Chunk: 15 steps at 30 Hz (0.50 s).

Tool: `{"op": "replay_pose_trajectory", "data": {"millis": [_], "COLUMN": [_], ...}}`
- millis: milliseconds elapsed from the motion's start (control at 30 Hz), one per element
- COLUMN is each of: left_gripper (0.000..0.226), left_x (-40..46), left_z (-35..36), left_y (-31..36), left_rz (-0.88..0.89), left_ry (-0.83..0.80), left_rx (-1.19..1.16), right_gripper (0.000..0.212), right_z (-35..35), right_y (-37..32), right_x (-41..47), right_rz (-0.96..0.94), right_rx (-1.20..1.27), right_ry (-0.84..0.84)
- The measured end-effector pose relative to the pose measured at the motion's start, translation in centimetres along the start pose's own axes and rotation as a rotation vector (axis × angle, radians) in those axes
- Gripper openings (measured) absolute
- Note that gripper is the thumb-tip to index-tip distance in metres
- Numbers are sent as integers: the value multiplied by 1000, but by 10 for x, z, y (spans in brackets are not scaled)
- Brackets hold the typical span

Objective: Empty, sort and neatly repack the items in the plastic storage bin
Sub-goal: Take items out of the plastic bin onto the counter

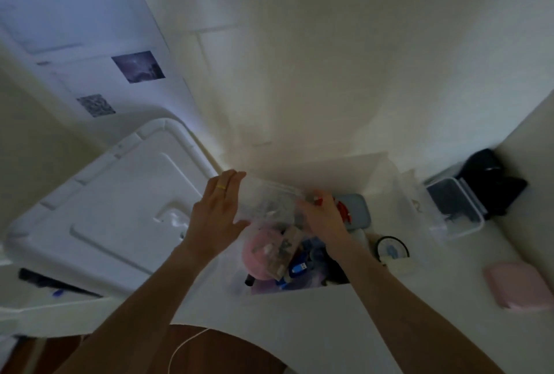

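Your left hand [216, 217] was at frame centre, fingers straight, flat against side of clear plastic bag [271, 208]; grip open. Your right hand [322, 217] pinched bag's other edge, grip closed on it. Bag hung just above open storage bin [299, 256] at lower centre, crowded with pink round item [257, 253] and blue bits. White lid [105, 208] lay at left. Pink case [517, 286] sat on surface at right edge.
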<state>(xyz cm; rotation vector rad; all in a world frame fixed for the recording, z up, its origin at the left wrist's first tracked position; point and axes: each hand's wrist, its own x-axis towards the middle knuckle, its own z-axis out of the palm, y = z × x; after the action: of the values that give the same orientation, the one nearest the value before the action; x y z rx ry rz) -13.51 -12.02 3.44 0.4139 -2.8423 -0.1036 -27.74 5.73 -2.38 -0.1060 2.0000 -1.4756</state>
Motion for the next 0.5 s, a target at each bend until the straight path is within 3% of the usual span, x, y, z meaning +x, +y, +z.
{"op": "replay_pose_trajectory", "data": {"millis": [167, 267, 333, 433, 500], "left_gripper": [81, 79, 79, 80, 84], "left_x": [-26, -22, -9, 12, 22], "left_z": [-30, -56, -68, -74, -70], "left_y": [-5, 7, 22, 57, 93], "left_rz": [148, 248, 300, 356, 381], "left_ry": [247, 388, 411, 391, 366], "left_rx": [-132, -261, -404, -593, -667], "right_gripper": [77, 76, 67, 31, 33], "right_z": [-22, -49, -73, -123, -160], "right_y": [-12, -33, -48, -52, -42], "right_x": [-1, -23, -45, -81, -115], "right_rz": [170, 186, 120, -31, -128], "right_rx": [306, 460, 641, 792, 869], "right_ry": [132, 6, -93, 75, 183]}}
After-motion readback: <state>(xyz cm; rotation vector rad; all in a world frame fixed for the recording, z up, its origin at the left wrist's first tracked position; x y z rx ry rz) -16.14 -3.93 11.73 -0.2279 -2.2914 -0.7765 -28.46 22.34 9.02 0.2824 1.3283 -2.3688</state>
